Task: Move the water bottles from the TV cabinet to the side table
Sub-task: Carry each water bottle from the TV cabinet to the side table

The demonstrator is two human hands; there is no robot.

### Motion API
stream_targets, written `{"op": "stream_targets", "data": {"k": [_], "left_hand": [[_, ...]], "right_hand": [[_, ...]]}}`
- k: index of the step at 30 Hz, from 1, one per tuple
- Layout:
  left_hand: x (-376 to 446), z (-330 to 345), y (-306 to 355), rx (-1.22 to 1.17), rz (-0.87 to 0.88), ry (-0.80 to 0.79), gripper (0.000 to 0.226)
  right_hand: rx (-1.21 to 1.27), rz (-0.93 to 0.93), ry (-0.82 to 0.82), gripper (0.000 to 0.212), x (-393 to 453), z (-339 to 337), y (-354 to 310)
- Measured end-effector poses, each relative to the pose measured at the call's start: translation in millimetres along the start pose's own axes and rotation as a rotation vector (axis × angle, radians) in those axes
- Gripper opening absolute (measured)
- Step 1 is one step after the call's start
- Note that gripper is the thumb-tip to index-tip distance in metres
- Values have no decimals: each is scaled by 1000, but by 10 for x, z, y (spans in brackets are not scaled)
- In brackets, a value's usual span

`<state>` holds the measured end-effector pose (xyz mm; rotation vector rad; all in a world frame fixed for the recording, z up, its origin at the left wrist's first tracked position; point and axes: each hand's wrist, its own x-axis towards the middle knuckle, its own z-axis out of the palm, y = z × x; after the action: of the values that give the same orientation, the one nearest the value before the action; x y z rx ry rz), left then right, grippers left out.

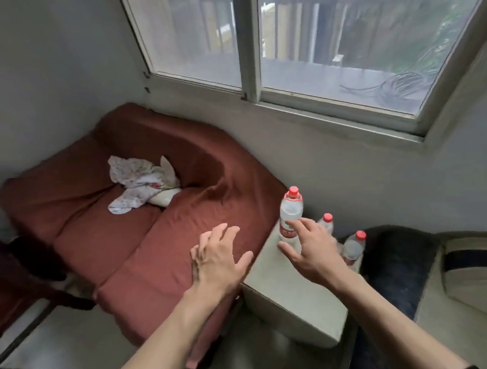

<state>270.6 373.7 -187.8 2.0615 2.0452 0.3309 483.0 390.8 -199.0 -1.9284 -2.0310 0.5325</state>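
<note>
Right hand (308,249), fingers spread, fronts three water bottles (290,215) on the side table (289,294); left hand (216,259) spread.

Nothing readable from where I'm looking. The nearest bottle (290,215) has a red label, but the print's too blurred to make out, no brand, no nos.
</note>
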Motion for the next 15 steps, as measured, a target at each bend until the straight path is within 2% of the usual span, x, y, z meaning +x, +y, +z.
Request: {"op": "stream_targets", "data": {"k": [9,15], "left_hand": [[-935,-579,-1122,-10,-218,92,66],[-1830,-835,-2038,-102,-250,259,52]], "right_hand": [[-78,-292,-104,60,-312,430,-1420],[-111,-447,-168,60,-876,820,-2406]]}}
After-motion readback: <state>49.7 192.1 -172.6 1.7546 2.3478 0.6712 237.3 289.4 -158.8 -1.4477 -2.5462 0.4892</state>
